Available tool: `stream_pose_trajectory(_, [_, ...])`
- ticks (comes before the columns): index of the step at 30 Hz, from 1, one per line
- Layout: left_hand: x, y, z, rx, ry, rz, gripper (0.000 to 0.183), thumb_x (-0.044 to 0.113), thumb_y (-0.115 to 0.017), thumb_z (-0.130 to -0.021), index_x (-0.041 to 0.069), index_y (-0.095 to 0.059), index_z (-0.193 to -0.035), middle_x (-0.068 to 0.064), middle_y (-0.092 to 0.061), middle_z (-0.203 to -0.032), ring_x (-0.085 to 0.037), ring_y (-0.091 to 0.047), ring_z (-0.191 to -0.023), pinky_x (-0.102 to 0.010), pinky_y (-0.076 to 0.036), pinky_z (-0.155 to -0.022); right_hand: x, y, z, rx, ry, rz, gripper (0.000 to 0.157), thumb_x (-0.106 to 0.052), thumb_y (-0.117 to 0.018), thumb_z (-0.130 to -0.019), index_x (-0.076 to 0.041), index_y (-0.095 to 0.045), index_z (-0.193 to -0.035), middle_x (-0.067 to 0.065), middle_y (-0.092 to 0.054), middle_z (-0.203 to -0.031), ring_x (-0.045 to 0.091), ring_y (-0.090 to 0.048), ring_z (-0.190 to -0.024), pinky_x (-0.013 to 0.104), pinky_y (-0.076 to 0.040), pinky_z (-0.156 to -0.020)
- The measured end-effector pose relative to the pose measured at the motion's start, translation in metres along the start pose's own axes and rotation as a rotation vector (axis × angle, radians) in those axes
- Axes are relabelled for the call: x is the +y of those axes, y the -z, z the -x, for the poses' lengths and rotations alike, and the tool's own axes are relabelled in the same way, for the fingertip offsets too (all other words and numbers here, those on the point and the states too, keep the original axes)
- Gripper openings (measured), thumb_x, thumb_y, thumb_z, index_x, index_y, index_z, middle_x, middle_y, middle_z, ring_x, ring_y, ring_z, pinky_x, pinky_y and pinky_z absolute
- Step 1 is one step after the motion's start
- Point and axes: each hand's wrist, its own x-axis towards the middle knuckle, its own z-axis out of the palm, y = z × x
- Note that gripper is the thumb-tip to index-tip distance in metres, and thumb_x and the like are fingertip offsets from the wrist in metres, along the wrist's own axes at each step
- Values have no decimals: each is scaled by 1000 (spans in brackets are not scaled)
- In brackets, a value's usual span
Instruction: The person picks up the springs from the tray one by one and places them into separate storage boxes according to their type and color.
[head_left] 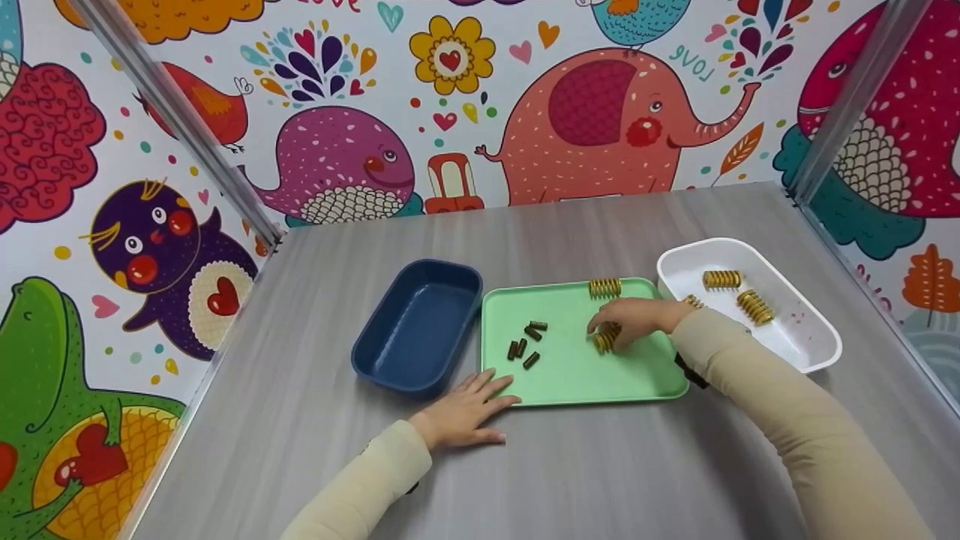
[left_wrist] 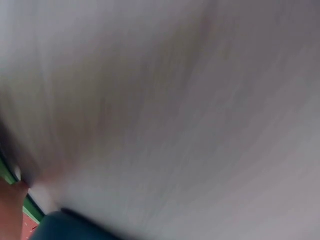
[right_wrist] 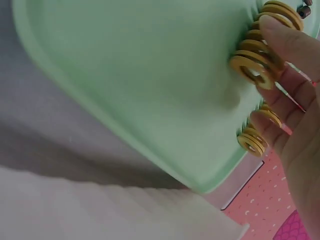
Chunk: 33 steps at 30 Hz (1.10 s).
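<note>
My right hand (head_left: 637, 316) is over the right half of a green tray (head_left: 570, 382) and pinches a yellow coil spring (right_wrist: 256, 55) between thumb and fingers. In the right wrist view the thumb lies along the coils. A second yellow spring (head_left: 604, 289) rests at the tray's far edge, behind that hand. Several small dark springs (head_left: 531, 360) lie loose on the tray's left half. My left hand (head_left: 463, 412) lies spread on the table, palm down, its fingertips at the tray's near left corner. The left wrist view mostly shows blurred tabletop.
A blue bin (head_left: 420, 322) with nothing in it stands left of the tray. To the right is a white bin (head_left: 799, 337) with yellow springs (head_left: 754, 307) inside, partly hidden by the right forearm. Printed panels (head_left: 465, 135) rise behind the grey table (head_left: 322, 300).
</note>
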Motion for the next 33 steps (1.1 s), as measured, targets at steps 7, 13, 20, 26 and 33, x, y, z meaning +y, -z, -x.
stream_pose_trajectory(7, [0,-2,-1,-1,2,3,62,57,-38,-91,25,-29,-143,-5,-17,-152,-32,-11,-140,-47,-17,-110,9,-15,1,66,-20,-51,48,-16,-76,-73,-11,-60,-118,8,-54,-101,24,-49,-96,41,-40,-83])
stream_pose_trajectory(13, [0,-1,0,24,-16,19,61,55,-41,-91,23,-32,-142,-8,-20,-151,-34,-14,-139,-48,-20,-109,19,-26,5,193,-11,-77,46,-25,-79,-69,-13,-63,-111,18,-44,-126,36,-38,-114,52,-33,-92])
stream_pose_trajectory(20, [1,1,1,22,-13,18,61,55,-40,-91,23,-31,-142,-7,-20,-151,-34,-14,-139,-48,-20,-109,23,-30,9,197,-25,-145,43,-22,-77,-71,-11,-65,-110,20,-30,-144,47,-22,-129,62,-19,-101])
stream_pose_trajectory(26, [1,1,0,2,1,29,61,55,-40,-91,24,-30,-143,-6,-17,-152,-32,-11,-139,-48,-18,-110,27,-30,12,209,-21,-146,41,-24,-77,-72,-12,-66,-109,20,-36,-141,46,-27,-126,60,-23,-99])
stream_pose_trajectory(33, [1,0,-1,0,12,16,61,55,-40,-91,25,-30,-143,-5,-17,-152,-32,-10,-140,-47,-17,-111,27,-27,13,257,15,-125,40,-23,-77,-73,-9,-65,-108,15,-51,-115,34,-44,-108,49,-35,-91])
